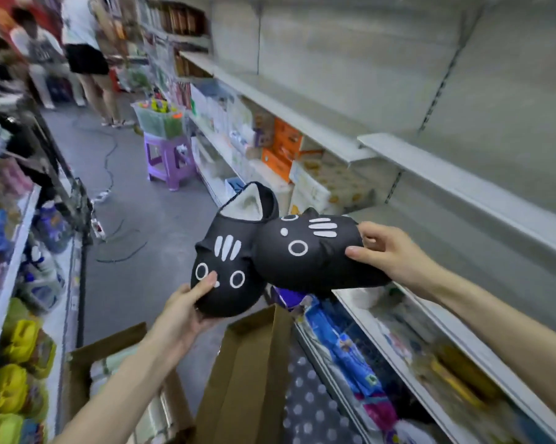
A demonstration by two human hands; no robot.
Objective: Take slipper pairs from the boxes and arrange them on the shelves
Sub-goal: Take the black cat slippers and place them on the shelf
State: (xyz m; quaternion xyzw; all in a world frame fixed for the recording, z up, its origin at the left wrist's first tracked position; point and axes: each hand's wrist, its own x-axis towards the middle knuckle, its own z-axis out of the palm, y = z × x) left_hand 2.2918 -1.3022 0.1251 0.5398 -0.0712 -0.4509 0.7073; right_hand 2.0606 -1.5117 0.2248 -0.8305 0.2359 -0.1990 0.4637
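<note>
Left grip: my left hand is closed on the toe of the left black slipper, thumb lying over its printed cat face, fingers under the sole.
Right grip: my right hand pinches the right black slipper at its far end, thumb on top, fingers curled over the edge.
Slipper pair: both held in the air, touching side by side; the left one shows its pale lining, the right one lies turned sideways.
Position relative to the cardboard box: the pair hangs just above its open flaps, which stand below and between my forearms.
Grey shelf: above and right of the box, bare, with the right slipper close to its front edge.
Lower shelf: right of the box, packed with blurred goods.
Purple stool: well beyond the box, down the aisle, carrying a clear bin.
People: standing far beyond the box, blurred.
</note>
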